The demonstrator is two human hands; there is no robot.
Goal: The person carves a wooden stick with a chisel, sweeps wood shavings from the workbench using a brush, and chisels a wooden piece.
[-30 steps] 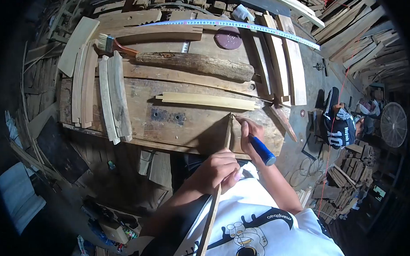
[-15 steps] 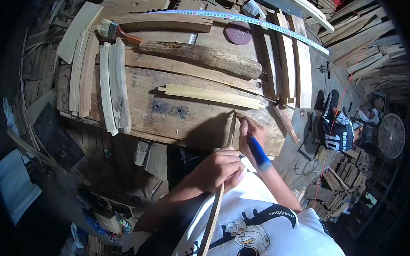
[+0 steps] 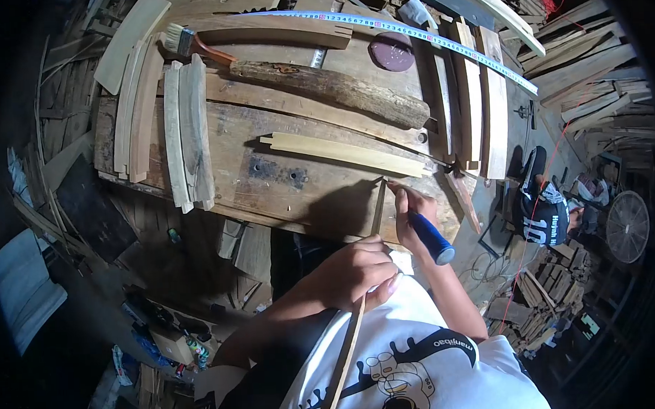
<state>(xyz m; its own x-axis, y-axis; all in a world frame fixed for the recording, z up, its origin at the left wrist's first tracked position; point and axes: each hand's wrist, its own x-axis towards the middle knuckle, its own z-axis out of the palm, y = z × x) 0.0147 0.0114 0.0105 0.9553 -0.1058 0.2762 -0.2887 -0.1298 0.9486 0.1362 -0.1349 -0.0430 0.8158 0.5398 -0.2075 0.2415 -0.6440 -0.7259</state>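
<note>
My left hand [image 3: 362,272] is closed around a long thin wooden strip [image 3: 345,355], which runs from the bench edge down across my shirt. A small white patch [image 3: 402,262] shows beside its fingers; whether it is cloth or paper I cannot tell. My right hand [image 3: 414,212] grips a blue-handled tool [image 3: 431,238], fingers near the strip's upper end. The tool's working end is hidden by the hand. Just beyond lies a pale wooden piece [image 3: 344,155] with a stepped end, flat on the workbench [image 3: 233,175].
A rough log [image 3: 331,90], a brush [image 3: 181,40], a purple disc [image 3: 392,52] and an extended measuring tape [image 3: 408,30] lie farther back. Wooden pieces [image 3: 188,137] stand along the left; more boards [image 3: 493,105] lie right. On the floor is a dark numbered shirt [image 3: 541,215].
The blue handle has swung right and down, and its motion blur is gone. My left hand keeps its grip on the strip. The whole view has shifted slightly.
</note>
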